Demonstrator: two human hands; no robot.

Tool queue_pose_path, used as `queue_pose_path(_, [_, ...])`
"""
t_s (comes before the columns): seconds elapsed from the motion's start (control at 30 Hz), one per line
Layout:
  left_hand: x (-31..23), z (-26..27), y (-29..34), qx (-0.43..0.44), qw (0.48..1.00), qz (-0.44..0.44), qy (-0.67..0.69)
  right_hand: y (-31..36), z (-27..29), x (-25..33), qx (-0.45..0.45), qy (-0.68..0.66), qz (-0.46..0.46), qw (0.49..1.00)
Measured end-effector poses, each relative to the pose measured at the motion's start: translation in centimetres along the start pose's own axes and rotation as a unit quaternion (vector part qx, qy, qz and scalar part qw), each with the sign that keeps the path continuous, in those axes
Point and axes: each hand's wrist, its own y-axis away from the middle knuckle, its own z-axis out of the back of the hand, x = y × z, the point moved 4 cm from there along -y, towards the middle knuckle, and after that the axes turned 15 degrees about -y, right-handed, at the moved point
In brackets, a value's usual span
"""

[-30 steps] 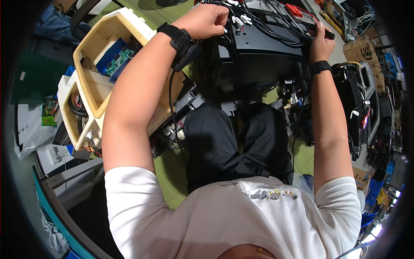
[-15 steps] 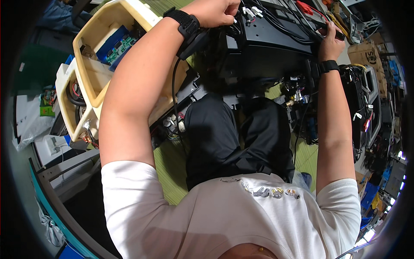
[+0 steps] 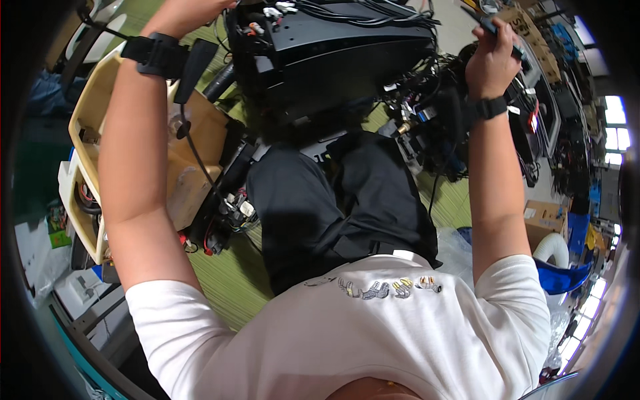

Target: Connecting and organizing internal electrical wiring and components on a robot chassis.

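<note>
A black metal box (image 3: 353, 63) with a bundle of black cables (image 3: 363, 12) along its top lies beyond my knees. My left hand (image 3: 190, 12) is at the upper edge, left of the box, partly cut off. Its fingers are bent together near white connectors (image 3: 279, 9); what they hold, if anything, is hidden. Raised to the right of the box, my right hand (image 3: 492, 67) is closed around a dark slim hand tool (image 3: 489, 25), whose thin end points up and left. The tool's exact kind cannot be made out.
A cream plastic shell (image 3: 90, 113) stands at the left, beside my left arm. Tangled wires and parts (image 3: 427, 123) lie right of the box, and more wiring (image 3: 237, 207) lies by my left knee. Cardboard boxes (image 3: 547, 223) are at the right.
The view has shifted, with the box now lower and fully in front. My right hand has come away from the cables, lifting the dark tool. My left hand has moved left of the box.
</note>
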Motion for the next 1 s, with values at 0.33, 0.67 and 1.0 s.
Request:
queue_pose_path(0.33, [-3.6, -4.1, 4.5, 0.049, 0.997, -0.036, -0.052, 16.7, 11.1, 1.9, -0.212, -0.213, -0.432, 0.850])
queue_pose_path(0.67, [-10.8, -18.3, 17.8, 0.062, 0.860, 0.189, 0.470, 22.3, 11.6, -3.9, -0.006, 0.067, -0.516, 0.854])
queue_pose_path(1.0, [-7.9, -23.3, 21.8, -0.048, 0.717, 0.337, 0.608, 28.4, 4.6, -12.1, 0.021, -0.198, -0.721, 0.664])
